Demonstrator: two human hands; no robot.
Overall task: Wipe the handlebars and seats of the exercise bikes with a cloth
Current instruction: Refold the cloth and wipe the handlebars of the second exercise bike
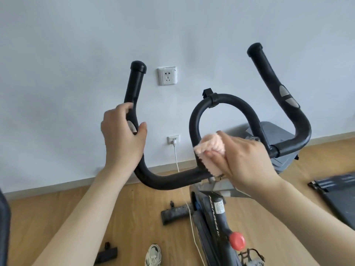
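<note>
A black exercise bike handlebar point(172, 179) fills the middle of the head view, with two upright grips and a central loop point(224, 100). My left hand point(123, 135) is wrapped around the left grip at its silver sensor. My right hand point(244, 156) presses a fluffy pink cloth point(211, 150) against the lower left side of the central loop, where it meets the crossbar. The right grip point(272, 79) rises free at the upper right. No seat is in view.
The bike frame point(217, 214) with a red knob point(237, 240) drops below the bars. A white cable point(177, 160) hangs from a wall socket to the wooden floor. A grey machine point(284, 143) and a dark mat point(338, 192) lie to the right. A shoe point(153, 255) shows at the bottom.
</note>
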